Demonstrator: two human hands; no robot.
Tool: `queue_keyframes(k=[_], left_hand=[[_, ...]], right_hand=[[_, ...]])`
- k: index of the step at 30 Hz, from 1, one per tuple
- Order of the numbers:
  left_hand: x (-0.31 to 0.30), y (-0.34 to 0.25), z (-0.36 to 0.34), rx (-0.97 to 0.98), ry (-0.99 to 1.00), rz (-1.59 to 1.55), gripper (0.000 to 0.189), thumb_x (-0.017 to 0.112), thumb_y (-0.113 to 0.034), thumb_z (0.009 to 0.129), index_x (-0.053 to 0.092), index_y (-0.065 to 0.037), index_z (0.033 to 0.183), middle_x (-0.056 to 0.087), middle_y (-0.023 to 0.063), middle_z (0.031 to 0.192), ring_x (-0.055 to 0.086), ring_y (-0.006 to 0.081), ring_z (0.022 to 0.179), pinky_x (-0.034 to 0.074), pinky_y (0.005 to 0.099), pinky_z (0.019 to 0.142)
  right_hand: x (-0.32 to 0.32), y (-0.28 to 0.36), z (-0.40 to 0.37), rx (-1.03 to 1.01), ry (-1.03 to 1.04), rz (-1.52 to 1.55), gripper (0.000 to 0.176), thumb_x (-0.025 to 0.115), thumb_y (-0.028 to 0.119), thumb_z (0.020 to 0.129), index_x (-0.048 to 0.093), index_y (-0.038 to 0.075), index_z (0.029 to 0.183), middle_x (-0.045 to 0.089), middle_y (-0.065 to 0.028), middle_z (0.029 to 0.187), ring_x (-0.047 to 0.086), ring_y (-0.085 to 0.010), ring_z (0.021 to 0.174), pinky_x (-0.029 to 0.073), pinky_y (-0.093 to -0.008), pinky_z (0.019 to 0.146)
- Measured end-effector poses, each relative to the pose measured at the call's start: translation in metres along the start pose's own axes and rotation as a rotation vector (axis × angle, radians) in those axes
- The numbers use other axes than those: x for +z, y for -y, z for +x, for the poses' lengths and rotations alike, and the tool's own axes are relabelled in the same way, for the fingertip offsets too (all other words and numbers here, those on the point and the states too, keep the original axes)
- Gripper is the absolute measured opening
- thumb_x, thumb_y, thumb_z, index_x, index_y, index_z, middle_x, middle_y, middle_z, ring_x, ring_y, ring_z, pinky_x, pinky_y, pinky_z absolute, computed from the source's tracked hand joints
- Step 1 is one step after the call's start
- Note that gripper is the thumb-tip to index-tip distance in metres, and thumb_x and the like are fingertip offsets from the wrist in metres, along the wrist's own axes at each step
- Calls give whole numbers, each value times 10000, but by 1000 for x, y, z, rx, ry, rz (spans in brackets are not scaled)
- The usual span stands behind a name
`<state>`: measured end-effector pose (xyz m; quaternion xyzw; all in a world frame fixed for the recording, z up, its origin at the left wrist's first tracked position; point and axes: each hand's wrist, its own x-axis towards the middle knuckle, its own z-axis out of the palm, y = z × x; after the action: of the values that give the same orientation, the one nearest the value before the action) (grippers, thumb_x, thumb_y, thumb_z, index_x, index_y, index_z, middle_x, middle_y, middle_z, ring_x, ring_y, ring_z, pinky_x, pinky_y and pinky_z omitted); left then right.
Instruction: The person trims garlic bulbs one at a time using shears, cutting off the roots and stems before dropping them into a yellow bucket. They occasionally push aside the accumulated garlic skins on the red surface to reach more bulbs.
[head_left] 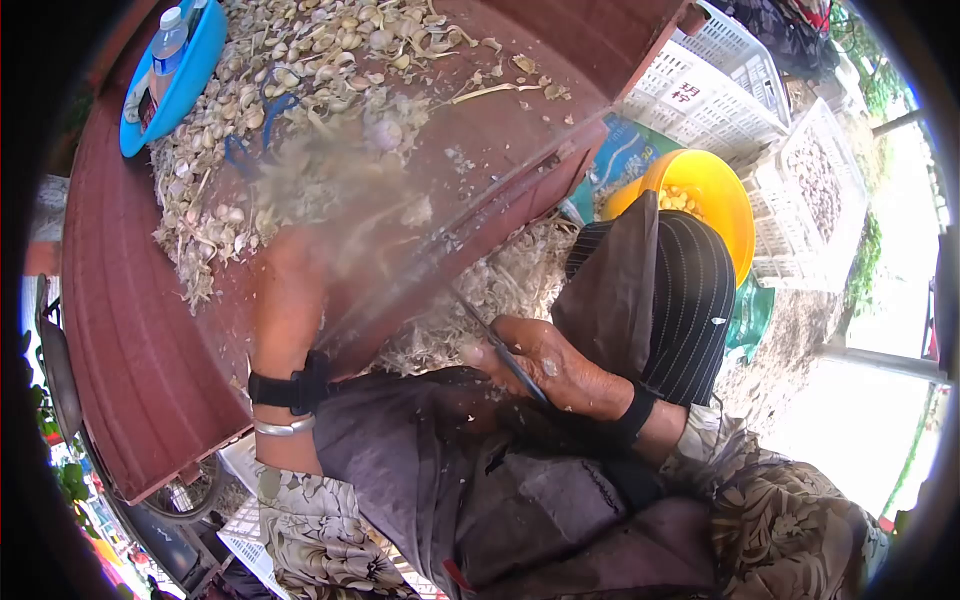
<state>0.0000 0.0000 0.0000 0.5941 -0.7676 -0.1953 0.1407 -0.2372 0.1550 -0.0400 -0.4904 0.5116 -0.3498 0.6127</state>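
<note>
My left hand [300, 255] is stretched out over the red metal surface [500, 140], its fingers smeared by motion beside loose garlic skins [330, 170]. Beyond it lies a pile of garlic bulbs and cloves [340, 40]. Over my lap, my right hand [560, 368] is closed around a thin dark tool [518, 372], whose tip points up and left past the edge of the surface. Discarded skins and stalks [500, 290] lie below that edge, between the surface and my legs.
A blue basin [190, 75] holding a plastic bottle [168, 45] sits at the upper left. Right of my knee is a yellow bucket [735, 205] with peeled cloves inside. White plastic crates [690, 95] stand at the upper right, one holding garlic.
</note>
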Motion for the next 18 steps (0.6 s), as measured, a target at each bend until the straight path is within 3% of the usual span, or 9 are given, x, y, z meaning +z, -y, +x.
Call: queue_keyframes(k=[2, 5, 8, 10, 12, 14, 17, 18], left_hand=[[4, -5, 3, 125, -36, 95, 195, 583, -139, 844, 628, -14, 986, 658, 100, 946, 612, 235, 861, 464, 346, 768], [1, -16, 5, 34, 56, 94, 181, 603, -151, 849, 625, -25, 976, 650, 86, 928, 608, 205, 862, 465, 336, 751], [-13, -28, -8, -240, -58, -277, 105, 618, -50, 831, 620, -19, 932, 615, 46, 790, 558, 108, 703, 448, 249, 648], [-36, -25, -45, -118, -183, -395, 57, 613, -33, 859, 607, -23, 914, 583, -6, 801, 515, 57, 714, 430, 215, 639], [-62, -20, -99, -364, -212, -334, 63, 619, -15, 853, 592, -17, 910, 564, -18, 797, 500, 63, 704, 417, 208, 630], [-78, 12, -163, -423, -279, 12, 49, 613, -17, 849, 579, -7, 883, 542, 11, 776, 470, 75, 680, 398, 230, 615], [-103, 89, -268, -384, -187, 429, 208, 586, 49, 745, 594, 47, 953, 570, 163, 812, 544, 265, 739, 437, 319, 704], [-102, 85, -275, -327, -218, 570, 203, 581, 41, 765, 604, 47, 967, 584, 156, 828, 553, 249, 734, 442, 320, 695]], right_hand=[[0, 1, -1, -31, 21, -49, 482, 535, 455, 936, 458, 25, 734, 371, -1, 637, 354, -71, 599, 271, -290, 497], [3, -8, 0, -182, 11, 9, 454, 530, 402, 953, 423, 21, 730, 324, 6, 647, 324, -68, 619, 254, -288, 511], [5, -10, 2, -135, -56, -7, 547, 623, 430, 891, 460, -49, 685, 339, -164, 621, 387, -185, 593, 343, -387, 547], [1, -2, -2, -136, -59, 54, 535, 630, 415, 890, 460, -51, 689, 329, -166, 626, 381, -185, 593, 341, -387, 548], [-2, 0, -1, -132, -61, 64, 529, 635, 407, 890, 461, -52, 692, 322, -166, 628, 377, -183, 594, 340, -386, 549], [-2, 0, -1, -112, -64, 23, 529, 635, 407, 890, 463, -53, 695, 319, -163, 627, 375, -179, 597, 341, -385, 550], [3, -7, 1, -129, -44, 94, 532, 639, 407, 889, 457, -50, 686, 314, -156, 624, 371, -168, 600, 340, -382, 549], [6, -11, 2, -143, -40, 107, 534, 640, 408, 888, 454, -49, 683, 314, -154, 621, 370, -165, 601, 340, -381, 549]])
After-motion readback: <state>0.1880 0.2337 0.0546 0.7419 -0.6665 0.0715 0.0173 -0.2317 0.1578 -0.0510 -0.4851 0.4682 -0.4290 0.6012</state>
